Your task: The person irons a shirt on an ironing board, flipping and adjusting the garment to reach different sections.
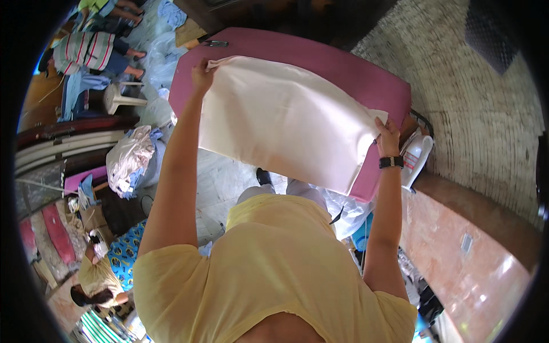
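A pale cream-pink piece of cloth (pixel 280 108) lies spread over the maroon padded board (pixel 320 60), its near edge hanging past the board's front. At its far left corner, my left hand (pixel 202 77) pinches the fabric between thumb and fingers. My right hand (pixel 388 138), a dark band on its wrist, grips the right corner with the thumb on top. The cloth looks mostly smooth, with slight folds near both hands. Just beyond my left hand, a small dark metal tool like thread snips (pixel 216 43) rests on the board.
A white iron (pixel 418 157) stands at the board's right end. To the left are a bundle of cloth (pixel 130 160) and a white plastic stool (pixel 121 98). Other people sit at far left (pixel 86 51) and lower left (pixel 100 280). Clear plastic (pixel 349 214) lies below the board.
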